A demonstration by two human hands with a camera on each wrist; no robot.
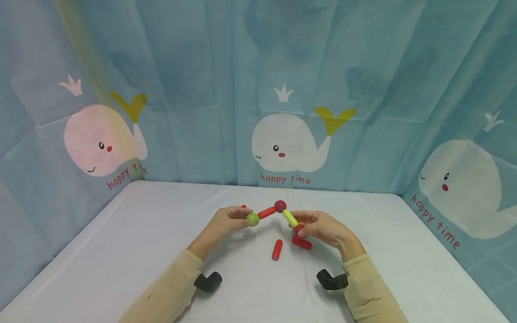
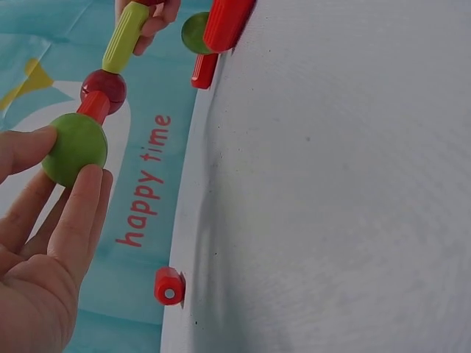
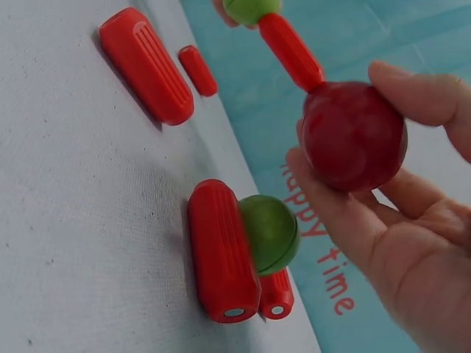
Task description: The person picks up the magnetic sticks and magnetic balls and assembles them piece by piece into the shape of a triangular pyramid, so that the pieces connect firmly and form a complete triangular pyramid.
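A raised chain of toy rods and balls spans both hands. My left hand pinches the green ball at one end. From there a red rod leads to a dark red ball at the peak. A yellow-green rod slopes down from it to a second red ball, which my right hand grips between thumb and fingers. Beneath the right hand, a red rod lies on the table, with another green ball close behind it.
Another loose red rod lies on the white table between the forearms. One more red rod is largely hidden behind the left hand in the head view. A blue whale-print curtain encloses the table's back and sides.
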